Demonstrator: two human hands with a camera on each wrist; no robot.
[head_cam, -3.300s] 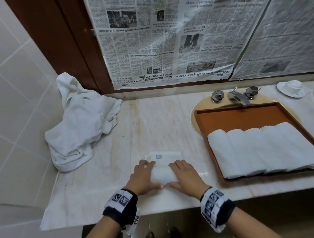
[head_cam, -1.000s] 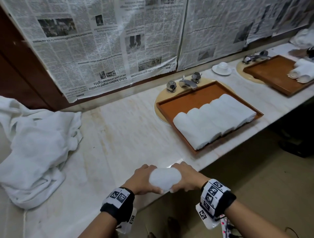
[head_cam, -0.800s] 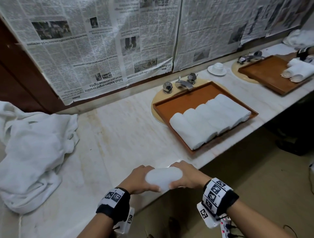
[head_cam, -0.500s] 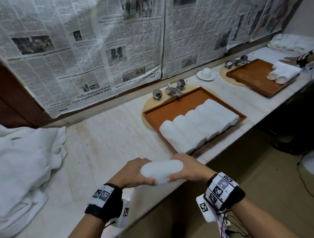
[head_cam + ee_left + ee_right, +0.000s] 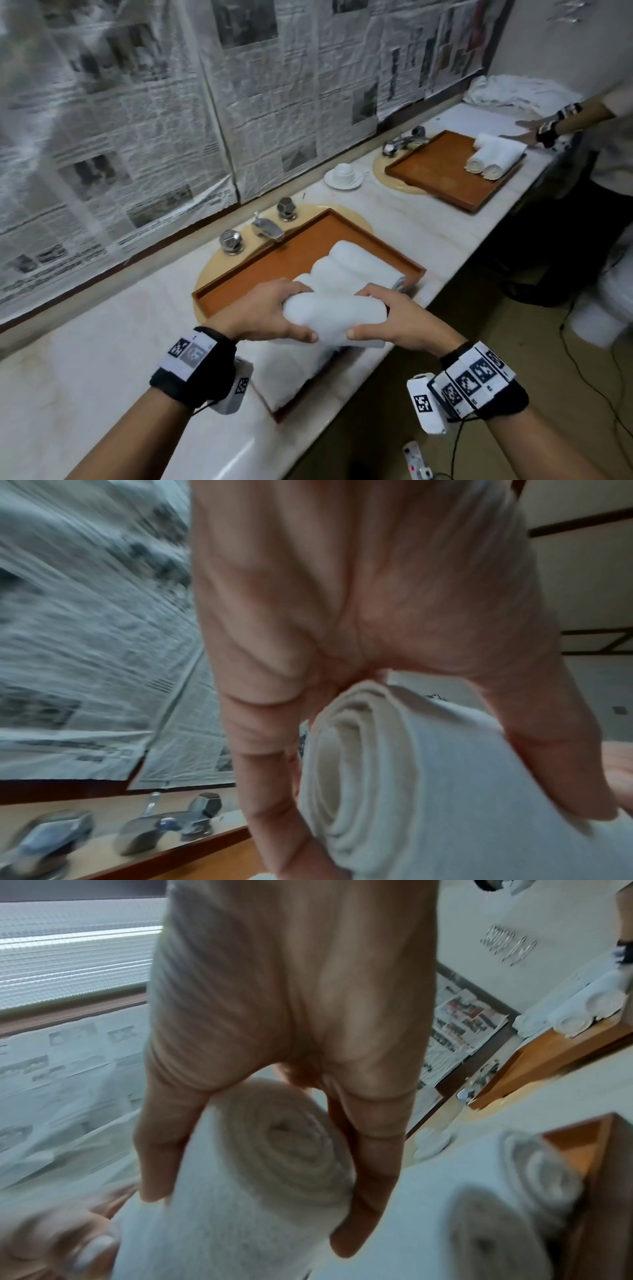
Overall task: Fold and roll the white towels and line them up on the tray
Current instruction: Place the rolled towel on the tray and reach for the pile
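Note:
I hold a rolled white towel (image 5: 334,318) in the air over the near tray (image 5: 298,246), an orange-brown wooden tray set across a basin. My left hand (image 5: 274,317) grips its left end, my right hand (image 5: 390,323) its right end, fingers and thumbs curled round it. The wrist views show each spiral end of the rolled towel (image 5: 394,791) (image 5: 274,1164) between thumb and fingers. Several rolled towels (image 5: 356,270) lie side by side in the tray, partly hidden by my hands.
A tap (image 5: 265,228) with two knobs stands behind the tray. A cup on a saucer (image 5: 343,174) sits further along the marble counter (image 5: 85,370). A second tray (image 5: 445,171) holds rolled towels, where another person's hand (image 5: 527,135) works. Newspaper covers the wall.
Both hands lifted the rolled towel off the counter edge and carried it right, so it now hangs over the near tray. My view swung right; the loose towel pile left the frame.

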